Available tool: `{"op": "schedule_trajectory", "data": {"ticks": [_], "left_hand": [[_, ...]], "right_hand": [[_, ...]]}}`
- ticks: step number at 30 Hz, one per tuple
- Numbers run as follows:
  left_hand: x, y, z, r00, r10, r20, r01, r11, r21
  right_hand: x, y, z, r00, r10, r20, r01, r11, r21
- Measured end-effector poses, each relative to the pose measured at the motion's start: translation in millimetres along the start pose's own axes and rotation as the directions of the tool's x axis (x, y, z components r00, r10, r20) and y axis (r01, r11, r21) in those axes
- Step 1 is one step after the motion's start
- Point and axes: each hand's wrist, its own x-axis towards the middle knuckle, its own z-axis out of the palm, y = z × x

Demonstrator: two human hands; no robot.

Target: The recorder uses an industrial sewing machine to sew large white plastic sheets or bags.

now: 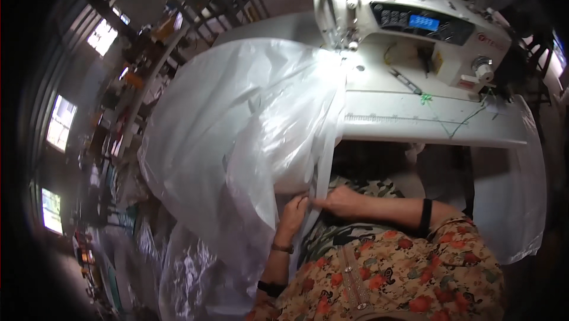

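Note:
A large sheet of translucent white plastic [207, 114] spreads over the left of the sewing table and hangs down toward my lap. Its folded edge runs up to the needle area of a white sewing machine [409, 19], where a lamp shines brightly. Close to my lap, my left hand [293, 211] is closed on the edge of the sheet. Beside it, my right hand [341, 201] pinches the same edge, with the fingertips of both hands nearly meeting. Some of the fingers are hidden by the plastic.
Thread snips [406, 82] lie on the machine bed, right of the needle. Green thread [427, 99] trails across the table's front edge [432, 134]. More plastic sheeting [510, 191] hangs at the right. Cluttered shelving [142, 102] stands at the left.

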Motion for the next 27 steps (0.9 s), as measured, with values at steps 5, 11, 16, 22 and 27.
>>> {"op": "schedule_trajectory", "data": {"ticks": [5, 11, 16, 22, 27], "left_hand": [[8.9, -34.5, -12.2, 0.944, 0.11, -0.311, -0.04, 0.974, 0.224], [-14.5, -25.8, -141.6, 0.611, 0.259, -0.748, 0.088, 0.917, 0.389], [-33.2, -42.9, -252.8, 0.404, 0.371, -0.836, 0.357, 0.778, 0.517], [-88.2, -154.6, -295.3, 0.742, 0.068, -0.667, 0.639, 0.232, 0.734], [-82.4, -171.8, -187.3, 0.91, -0.415, 0.004, 0.169, 0.38, 0.91]], "right_hand": [[2.5, -13.2, -29.4, 0.995, 0.082, 0.052, -0.082, 0.997, -0.012], [-13.3, -65.9, -141.4, 0.68, -0.408, -0.61, 0.504, 0.864, -0.016], [-33.4, -53.4, -131.4, 0.877, -0.235, -0.419, 0.375, 0.88, 0.292], [-32.7, -23.3, -32.2, 0.968, 0.027, 0.249, -0.14, 0.883, 0.448], [-43.7, -19.6, -44.9, 0.976, 0.007, 0.216, -0.092, 0.917, 0.387]]}}
